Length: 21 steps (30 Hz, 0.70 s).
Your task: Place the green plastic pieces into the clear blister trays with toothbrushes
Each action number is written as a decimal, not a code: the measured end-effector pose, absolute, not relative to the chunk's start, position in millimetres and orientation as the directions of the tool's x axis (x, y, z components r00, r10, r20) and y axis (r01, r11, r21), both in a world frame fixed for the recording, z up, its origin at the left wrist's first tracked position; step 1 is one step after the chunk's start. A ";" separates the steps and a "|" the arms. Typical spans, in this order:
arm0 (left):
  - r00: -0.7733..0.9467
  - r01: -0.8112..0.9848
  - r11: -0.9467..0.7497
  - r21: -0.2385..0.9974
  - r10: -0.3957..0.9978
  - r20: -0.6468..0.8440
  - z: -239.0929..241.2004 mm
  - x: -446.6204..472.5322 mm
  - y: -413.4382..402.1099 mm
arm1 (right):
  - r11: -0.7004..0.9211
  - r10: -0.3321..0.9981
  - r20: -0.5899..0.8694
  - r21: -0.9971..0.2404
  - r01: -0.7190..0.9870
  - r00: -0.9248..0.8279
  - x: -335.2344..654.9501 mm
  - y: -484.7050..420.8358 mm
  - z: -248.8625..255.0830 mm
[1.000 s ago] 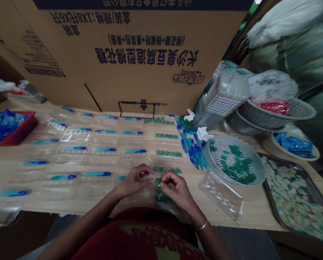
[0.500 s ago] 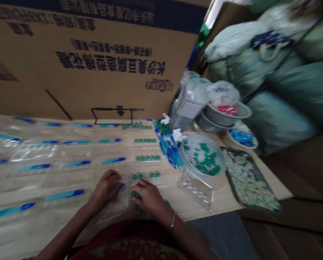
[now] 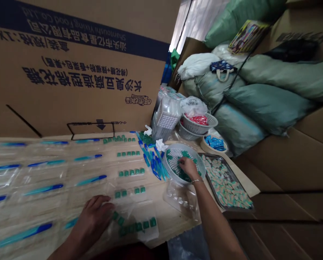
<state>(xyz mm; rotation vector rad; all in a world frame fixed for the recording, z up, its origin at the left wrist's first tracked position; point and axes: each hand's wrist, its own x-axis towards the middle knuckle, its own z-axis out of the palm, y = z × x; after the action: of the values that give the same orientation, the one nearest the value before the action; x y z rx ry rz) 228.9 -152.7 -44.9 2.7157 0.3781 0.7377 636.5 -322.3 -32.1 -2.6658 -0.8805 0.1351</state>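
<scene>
Fingers [image 3: 182,162] of the right hand [image 3: 188,168] are bent and near one another, down inside a gray colander [image 3: 172,164] among loose green pieces [image 3: 185,154]; whether they pinch one, I cannot tell. The left hand [image 3: 94,216] is low over the bench [image 3: 172,224], fingers curled, their grip hidden. Just beside it, two tilted green squares [image 3: 120,220] lie next to a front row of green squares [image 3: 138,226] on clear plastic. Farther back, shorter rows line up, the nearest with a gap in its middle. Blue-and-turquoise pens [image 3: 22,235] lie spaced out to the left, and a pile of similar pens [image 3: 156,165] sits against the colander's left side.
</scene>
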 end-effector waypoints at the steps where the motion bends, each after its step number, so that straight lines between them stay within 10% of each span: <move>1: 0.819 0.183 -0.915 0.360 0.345 0.460 -45.4 226.6 -149.9 | -0.749 0.600 0.014 -0.342 0.567 0.800 636.6 -323.7 -34.2; 21: 0.781 0.215 -0.791 0.573 0.491 0.386 -25.5 232.8 -151.2 | -0.502 0.608 0.143 -0.693 0.518 0.781 599.2 -304.9 -15.9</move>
<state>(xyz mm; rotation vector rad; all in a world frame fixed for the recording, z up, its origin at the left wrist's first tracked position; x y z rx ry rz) 232.8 -151.2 -25.5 2.4612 0.5272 0.7262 599.2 -304.9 -15.9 -2.2098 -0.8322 0.1524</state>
